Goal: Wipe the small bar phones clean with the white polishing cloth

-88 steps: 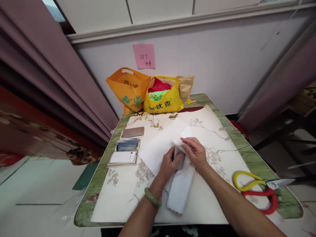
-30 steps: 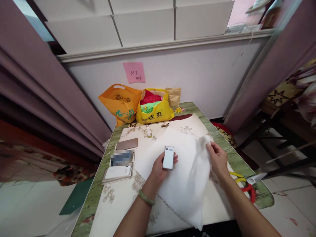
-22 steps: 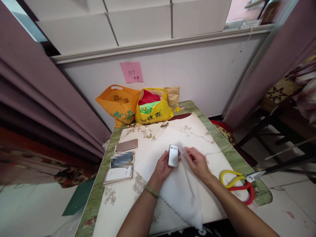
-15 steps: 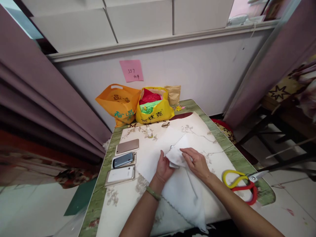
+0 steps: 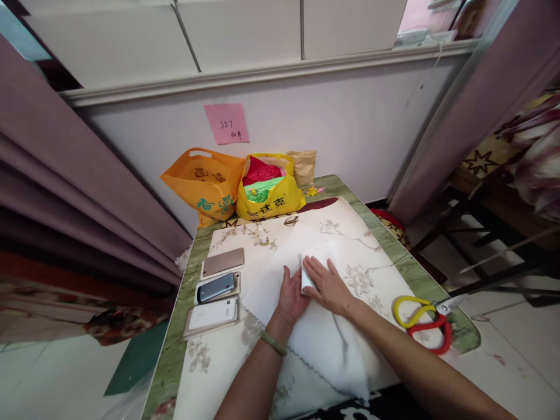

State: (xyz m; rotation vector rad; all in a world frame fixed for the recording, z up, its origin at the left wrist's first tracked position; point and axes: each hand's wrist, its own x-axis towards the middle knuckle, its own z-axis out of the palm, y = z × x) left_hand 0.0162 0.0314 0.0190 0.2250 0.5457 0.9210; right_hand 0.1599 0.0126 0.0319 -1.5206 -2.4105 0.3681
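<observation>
My left hand (image 5: 292,296) has its thumb up, and its fingers run under the left side of a small flat phone (image 5: 308,281). The phone's visible top looks white; whether that is its own face or the cloth over it I cannot tell. Across it lies my right hand (image 5: 328,286), flat with fingers stretched, hiding most of the phone. A large white cloth (image 5: 321,344) with a scalloped edge spreads beneath both hands toward my lap.
Several phones (image 5: 214,315) lie in stacks at the left. Scissors (image 5: 431,318) with yellow and red handles rest at the right edge. Behind are an orange bag (image 5: 210,181), a stuffed yellow bag (image 5: 271,201), a brown pouch (image 5: 303,168) and a small bottle (image 5: 263,236).
My right hand has moved left and flattened over the phone, where before it pinched a raised fold of the cloth. The fold is down now. My left hand stays at the phone's left side.
</observation>
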